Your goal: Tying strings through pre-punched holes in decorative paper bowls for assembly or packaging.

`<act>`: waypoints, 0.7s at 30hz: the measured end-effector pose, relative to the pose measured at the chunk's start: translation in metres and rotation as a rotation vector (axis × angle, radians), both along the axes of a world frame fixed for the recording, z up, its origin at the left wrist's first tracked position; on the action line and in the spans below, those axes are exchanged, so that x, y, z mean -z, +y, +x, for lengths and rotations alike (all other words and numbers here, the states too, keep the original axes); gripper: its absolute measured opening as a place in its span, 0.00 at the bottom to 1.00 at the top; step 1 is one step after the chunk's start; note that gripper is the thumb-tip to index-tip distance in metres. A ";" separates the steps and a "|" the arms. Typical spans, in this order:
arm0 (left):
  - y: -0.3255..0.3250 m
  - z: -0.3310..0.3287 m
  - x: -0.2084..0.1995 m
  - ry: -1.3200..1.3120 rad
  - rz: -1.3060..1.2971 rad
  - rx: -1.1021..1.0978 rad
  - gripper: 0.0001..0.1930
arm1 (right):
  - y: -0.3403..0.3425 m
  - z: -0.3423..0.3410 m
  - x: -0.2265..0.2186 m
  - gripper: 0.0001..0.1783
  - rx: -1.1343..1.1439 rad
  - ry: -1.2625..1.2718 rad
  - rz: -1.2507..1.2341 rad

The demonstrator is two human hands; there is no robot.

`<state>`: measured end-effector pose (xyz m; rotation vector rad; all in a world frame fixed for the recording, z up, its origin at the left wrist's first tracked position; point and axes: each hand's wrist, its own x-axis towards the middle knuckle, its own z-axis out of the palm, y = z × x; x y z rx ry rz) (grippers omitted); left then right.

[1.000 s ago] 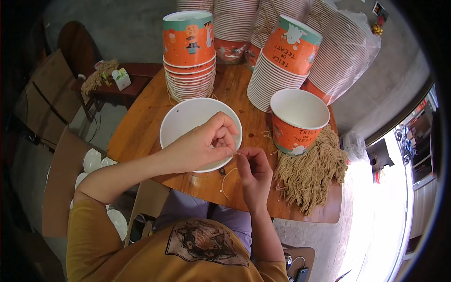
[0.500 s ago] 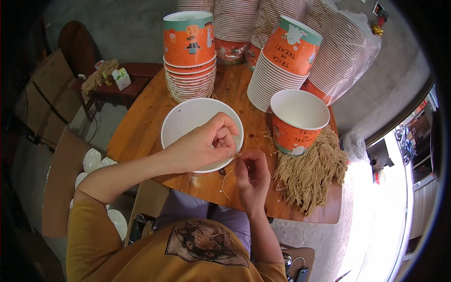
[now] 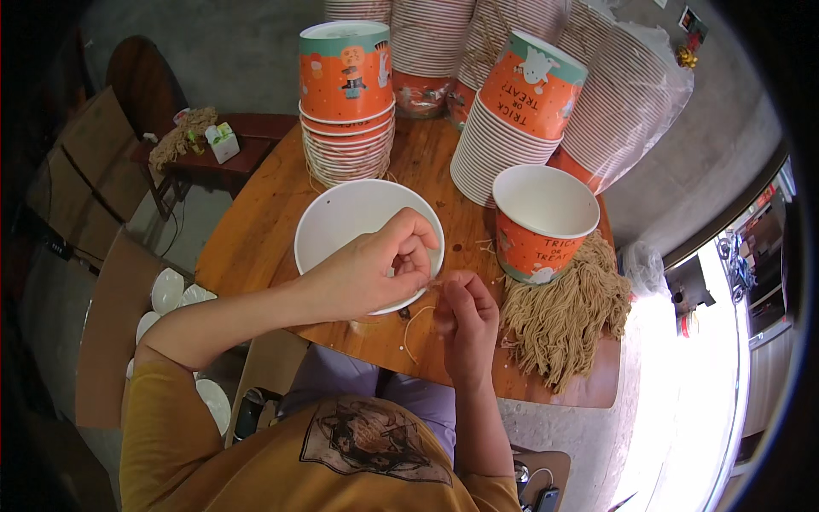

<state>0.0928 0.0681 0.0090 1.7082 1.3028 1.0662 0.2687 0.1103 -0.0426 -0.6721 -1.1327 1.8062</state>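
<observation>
A white-lined paper bucket (image 3: 341, 224) stands in front of me with its mouth toward me. My left hand (image 3: 380, 266) reaches over its right rim with curled fingers, thumb and fingertips closed on a thin tan string at the rim. Just right of the rim, my right hand (image 3: 469, 328) pinches the string too, thumb against forefinger. A loose length of string (image 3: 411, 331) curves on the table below the bucket. Whether my left fingers also grip the bucket wall is hidden.
An orange bucket (image 3: 544, 224) stands upright beside a bundle of tan strings (image 3: 567, 320) on the wooden table (image 3: 247, 230). Behind are an upside-down bucket stack with strings (image 3: 345, 94), another tilted stack (image 3: 520, 111) and plastic-wrapped stacks (image 3: 627, 98).
My right hand has moved slightly right, away from the bucket rim, and its fingers have closed up more. The left hand has stayed nearly in place.
</observation>
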 end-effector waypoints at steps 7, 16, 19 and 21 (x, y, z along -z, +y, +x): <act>-0.001 0.001 -0.001 -0.012 -0.010 0.012 0.17 | -0.010 -0.004 0.005 0.05 0.152 -0.084 0.218; -0.001 0.003 0.004 -0.001 0.081 -0.002 0.16 | -0.007 -0.006 0.016 0.04 0.225 -0.236 0.455; -0.004 0.003 0.003 0.047 0.032 0.008 0.16 | -0.008 -0.006 0.016 0.04 0.204 -0.208 0.377; -0.005 0.004 0.000 0.087 -0.061 0.022 0.17 | -0.009 -0.006 0.015 0.05 0.199 -0.164 0.335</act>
